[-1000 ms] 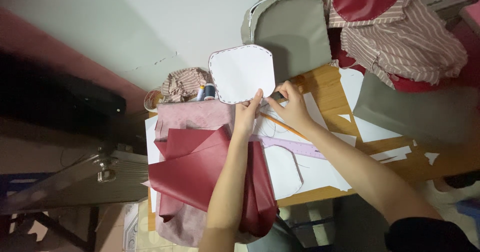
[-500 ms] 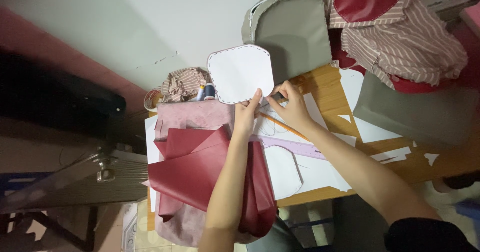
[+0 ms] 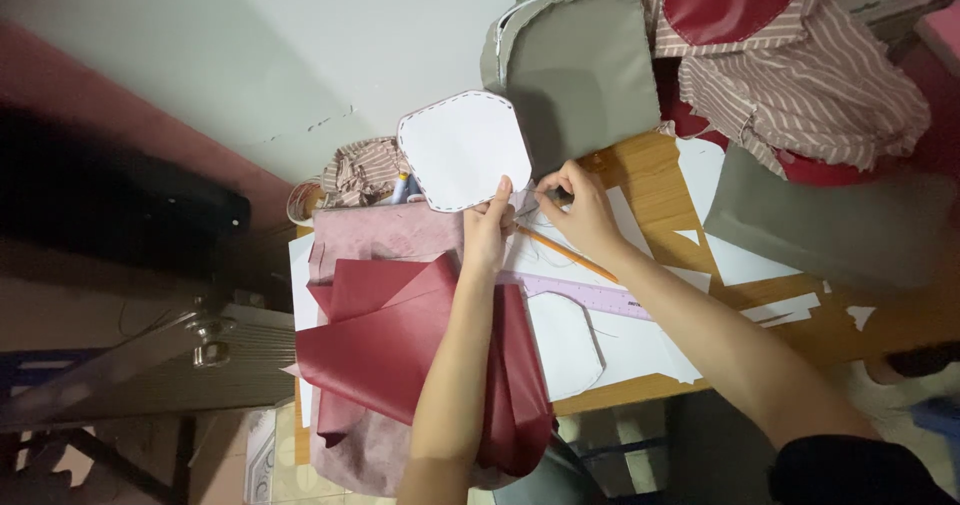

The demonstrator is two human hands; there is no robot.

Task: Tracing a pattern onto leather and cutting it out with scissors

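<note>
In the head view, the left hand pinched the lower edge of a white octagonal panel with dark stitch marks around its rim, thumb on the face and the other fingers closed behind it, so the panel stood up just beyond the fingertips. The right hand sat just beside it, its fingers curled narrow at the panel's lower right corner; something small seemed pinched there, but it was too small to tell what. Just under the right fingers lay an orange pencil, and beyond that, toward the wrist, a lilac ruler across white paper patterns on the wooden table.

Below the left wrist, folded dark red faux leather lay over a pink suede-like sheet. Beyond the left fingertips, a small striped fabric pouch held some pens, one with a blue cap showing; what else was in it could not be told. Past the right fingertips stood a grey-green bag panel, and further off a heap of pink-and-white striped fabric with a dark red round piece on top. A flat grey-green sheet lay well apart from the right hand.
</note>
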